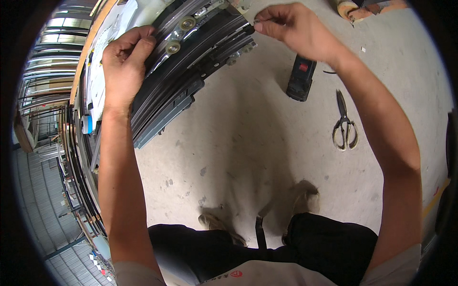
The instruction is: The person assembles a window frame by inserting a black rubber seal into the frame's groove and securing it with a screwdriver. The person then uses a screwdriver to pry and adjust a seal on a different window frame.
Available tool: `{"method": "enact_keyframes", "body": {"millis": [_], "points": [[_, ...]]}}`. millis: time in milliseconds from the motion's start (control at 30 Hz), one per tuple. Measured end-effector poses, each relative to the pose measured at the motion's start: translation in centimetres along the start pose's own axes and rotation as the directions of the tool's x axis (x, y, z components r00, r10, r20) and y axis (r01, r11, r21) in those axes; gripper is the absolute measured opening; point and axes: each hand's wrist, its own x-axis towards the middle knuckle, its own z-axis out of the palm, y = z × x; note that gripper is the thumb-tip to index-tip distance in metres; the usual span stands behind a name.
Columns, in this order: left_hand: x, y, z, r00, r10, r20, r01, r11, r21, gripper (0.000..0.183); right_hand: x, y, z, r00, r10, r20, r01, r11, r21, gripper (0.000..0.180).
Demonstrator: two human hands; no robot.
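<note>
Ahead of me are dark metal profiles [168, 68], long and parallel, carrying pulley rollers [187, 23] in bright metal brackets. My left hand [125, 66] is at their left side, thumb against the curled fingers; whether it grips anything is hidden. Past the right end of the profiles, my right hand [286, 28] pinches a small piece [256, 21] between thumb and fingertips, too little of it showing to name. A black rounded end [249, 29] of one profile lies just beside those fingertips. A grey-blue slotted part [171, 111] runs along the near side.
On the concrete floor [214, 157] lie black-bladed scissors [344, 123] and a black device [301, 78] with a red patch. Racks of long bars [53, 68] stand at the left. A roll [346, 9] sits at the top right. My shoes [306, 200] are below.
</note>
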Motion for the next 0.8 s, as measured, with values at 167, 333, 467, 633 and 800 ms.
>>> {"method": "enact_keyframes", "body": {"millis": [167, 333, 467, 633, 800], "points": [[-0.1, 0.2, 0.2, 1.000, 0.000, 0.009, 0.000, 1.000, -0.003, 0.027, -2.2, 0.4, 2.8, 0.982, -0.164, -0.090, 0.095, 0.852, -0.516, 0.019], [-0.2, 0.5, 0.3, 1.000, -0.013, 0.016, 0.013, 0.999, -0.030, 0.029, -2.6, 0.2, 6.2, 0.965, -0.068, -0.253, -0.058, 0.887, -0.459, 0.011], [-0.2, 0.8, 0.4, 0.999, 0.009, 0.031, -0.009, 1.000, -0.003, 0.029, -3.2, -1.0, 9.0, 0.947, -0.050, -0.319, -0.064, 0.938, -0.340, 0.012], [-0.3, 1.1, 0.4, 0.999, 0.021, 0.043, -0.021, 1.000, 0.011, 0.029, -3.1, -2.2, 11.1, 0.890, -0.169, -0.424, -0.055, 0.882, -0.468, 0.008], [-0.5, 1.1, 0.5, 0.999, 0.023, 0.039, -0.023, 1.000, -0.018, 0.030, -3.4, -4.2, 15.1, 0.932, -0.131, -0.338, -0.033, 0.898, -0.440, 0.005]]}}
